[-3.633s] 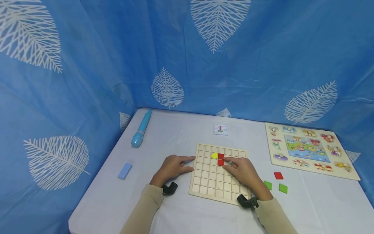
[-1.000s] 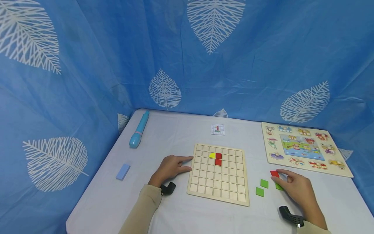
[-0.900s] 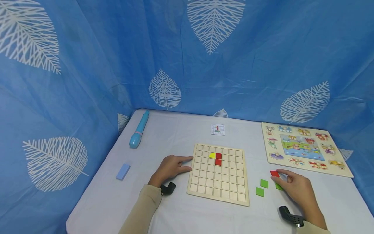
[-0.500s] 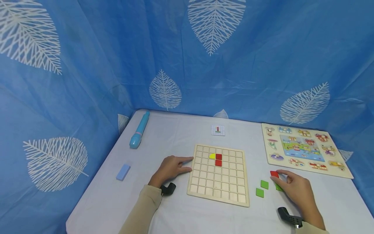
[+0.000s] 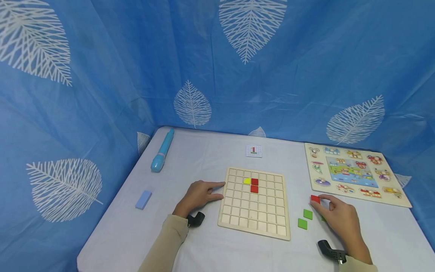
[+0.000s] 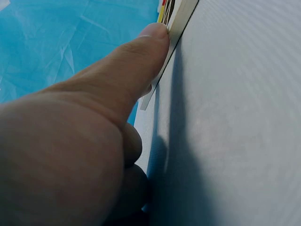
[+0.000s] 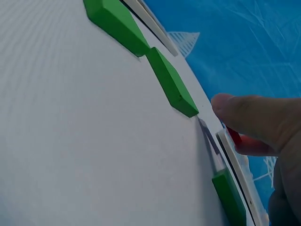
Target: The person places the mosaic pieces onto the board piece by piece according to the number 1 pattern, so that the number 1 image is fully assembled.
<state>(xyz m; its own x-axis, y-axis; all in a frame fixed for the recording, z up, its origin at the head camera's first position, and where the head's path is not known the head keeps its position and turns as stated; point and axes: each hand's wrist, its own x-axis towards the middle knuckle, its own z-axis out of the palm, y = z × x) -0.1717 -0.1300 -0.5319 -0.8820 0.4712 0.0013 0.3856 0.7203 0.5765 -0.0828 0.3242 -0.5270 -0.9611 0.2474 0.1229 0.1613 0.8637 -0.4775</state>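
A square wooden grid board (image 5: 253, 215) lies mid-table with a yellow quarter-round piece (image 5: 247, 181) and two red square tiles (image 5: 254, 185) set in its cells. My left hand (image 5: 200, 194) touches the board's left edge with thumb and index finger extended; the left wrist view shows the thumb (image 6: 146, 52) against that edge. To the board's right, my right hand (image 5: 341, 217) pinches another red square tile (image 5: 315, 198) between thumb and index finger, seen mostly hidden as a red tile (image 7: 233, 135). Two green tiles (image 5: 307, 214) lie nearby; a third green tile (image 7: 229, 195) is partly covered by that hand.
A small pattern card (image 5: 253, 151) lies behind the grid board. At the right is a wooden picture puzzle (image 5: 333, 183). A toy microphone (image 5: 162, 153) and a light blue block (image 5: 143, 199) lie to the left. Blue curtains (image 5: 217, 102) border the table.
From the grid board, my right hand has moved right to the loose tiles. It has taken hold of a red tile and shifted it slightly leftward. My left hand has stayed at the board's edge.
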